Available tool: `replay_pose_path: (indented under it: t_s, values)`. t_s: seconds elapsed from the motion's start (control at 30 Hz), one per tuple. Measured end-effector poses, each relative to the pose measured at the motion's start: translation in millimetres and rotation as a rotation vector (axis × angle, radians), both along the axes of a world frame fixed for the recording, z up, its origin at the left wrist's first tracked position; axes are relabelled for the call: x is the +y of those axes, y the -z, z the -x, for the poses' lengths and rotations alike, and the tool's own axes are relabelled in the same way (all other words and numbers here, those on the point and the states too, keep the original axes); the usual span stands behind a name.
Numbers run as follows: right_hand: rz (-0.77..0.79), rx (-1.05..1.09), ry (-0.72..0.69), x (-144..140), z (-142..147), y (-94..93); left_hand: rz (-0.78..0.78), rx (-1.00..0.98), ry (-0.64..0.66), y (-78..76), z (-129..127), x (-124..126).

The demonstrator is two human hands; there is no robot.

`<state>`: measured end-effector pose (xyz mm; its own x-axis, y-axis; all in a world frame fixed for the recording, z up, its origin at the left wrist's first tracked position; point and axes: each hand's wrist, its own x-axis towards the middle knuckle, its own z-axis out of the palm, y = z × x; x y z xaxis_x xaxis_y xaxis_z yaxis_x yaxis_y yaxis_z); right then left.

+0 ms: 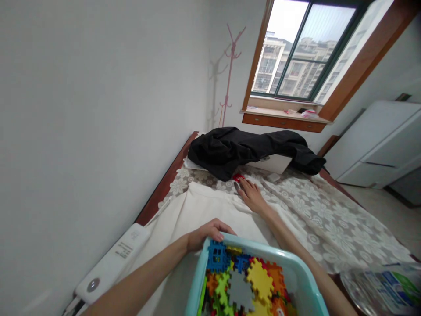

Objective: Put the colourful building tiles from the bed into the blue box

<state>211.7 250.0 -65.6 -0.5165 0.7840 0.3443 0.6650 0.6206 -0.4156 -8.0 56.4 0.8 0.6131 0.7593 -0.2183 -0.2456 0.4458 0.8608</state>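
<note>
Teal tub (297, 267) w/ bright interlocking tiles (245, 281) sits at bottom centre, nearest the camera. Left hand (205, 235) is curled over the tub's far-left rim, fingers together & clamped on the edge, thumb side hidden. Right hand (251, 195) is stretched well fwd across the lace cloth (315, 210), palm down, fingers slightly apart & flat, tips just at a small red piece (237, 177) lying by the edge of the black jacket (250, 151). Nothing is pinched yet; whether the tips actually touch the piece can't be told.

Judged: a stray red piece is being reached for while the tub is steadied. For a clean pick, the piece is best pinched thumb-to-index at its edges, not dragged, as the lace could snag its teeth. Jacket hem is close, so fabric shouldn't be caught in the pinch. Tub grip should be kept firm, since the body leans fwd & the tub could tip.

White power strip (113, 259) lies at the left, by the wall; a plastic-wrapped pack (383, 283) at lower right.
</note>
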Motion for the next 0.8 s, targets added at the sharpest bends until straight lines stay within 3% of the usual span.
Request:
replay_pose_path:
  t_s: [0.4, 0.8]
  values:
    - [-0.076, -0.037, 0.134, -2.3, -4.5, -3.7, 0.049, -0.075, 0.031, -0.7, 2.2, -2.4]
    - [-0.065, -0.058, 0.119, -2.4, -4.4, -5.9, 0.157, -0.255, 0.205, 6.1, 8.9, -6.4]
